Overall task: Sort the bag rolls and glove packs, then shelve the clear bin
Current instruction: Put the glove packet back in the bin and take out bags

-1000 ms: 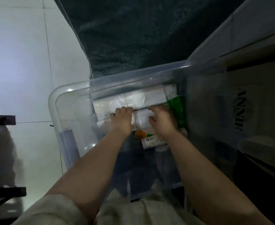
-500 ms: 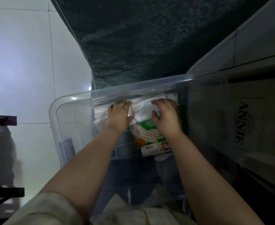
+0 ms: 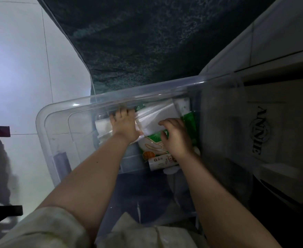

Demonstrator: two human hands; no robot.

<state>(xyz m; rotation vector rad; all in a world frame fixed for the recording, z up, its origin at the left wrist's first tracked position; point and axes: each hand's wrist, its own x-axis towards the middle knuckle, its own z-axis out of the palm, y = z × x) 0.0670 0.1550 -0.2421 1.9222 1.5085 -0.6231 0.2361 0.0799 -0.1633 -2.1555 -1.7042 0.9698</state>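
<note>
Head view, looking down into the clear bin [image 3: 45,133], which stands on pale floor tiles [image 3: 16,72] with its right side against a shelf unit [image 3: 279,56]; a dark patterned cloth [image 3: 147,40] hangs beyond the far rim. Both bare forearms reach into the bin toward its far wall. The left hand [image 3: 124,127] lies palm down with its fingers [image 3: 122,112] stretched forward and close together, the tips at the far wall just under the rim; it presses on the left edge of a clear-wrapped white pack [image 3: 157,117] and on a white bag roll [image 3: 102,126] partly hidden beneath the wrist, and whether it grips either cannot be told. The right hand [image 3: 178,138] is partly curled, fingers bent down onto the near edge of the white pack where that pack overlaps a green glove pack [image 3: 152,145] printed with a hand outline and an orange disc; thumb and fingers appear to pinch the wrapping, though the contact is blurred. A second green pack [image 3: 190,122] stands upright just right of the right hand, against the right wall. A small white roll [image 3: 162,162] with printed label lies just nearer than the glove pack, touching it. The near half of the bin floor is dim and its contents unclear. A box marked "ANNIE" [image 3: 259,133] shows through the right wall. Light sleeves [image 3: 45,228] fill the lower edge.
</note>
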